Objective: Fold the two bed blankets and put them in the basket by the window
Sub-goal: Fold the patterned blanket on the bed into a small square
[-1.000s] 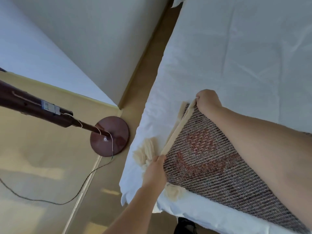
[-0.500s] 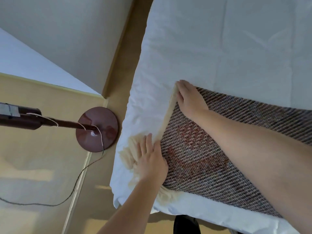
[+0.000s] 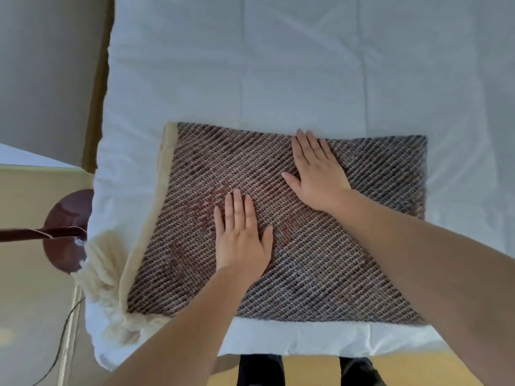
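My left hand (image 3: pixel 242 240) and right hand (image 3: pixel 317 174) lie flat with straight fingers on the folded brown woven blanket (image 3: pixel 320 274) in the middle of the picture on the white bed (image 3: pixel 278 65), and I think it is soft, thick and floppy, so I should grab its side edges.

Left hand (image 3: pixel 242 243), right hand (image 3: pixel 320 176) bare; forearms (image 3: pixel 418 263) bare to frame edge; 2 black trouser legs (image 3: pixel 260 370).

the woven blanket (image 3: pixel 320 274) lies folded flat as a rectangle on the bed (image 3: pixel 278 65), at the edge nearest me. it has dark diagonal ribbing with reddish patches, and its cream fringe (image 3: pixel 103 263) bunches at the bed's left edge.
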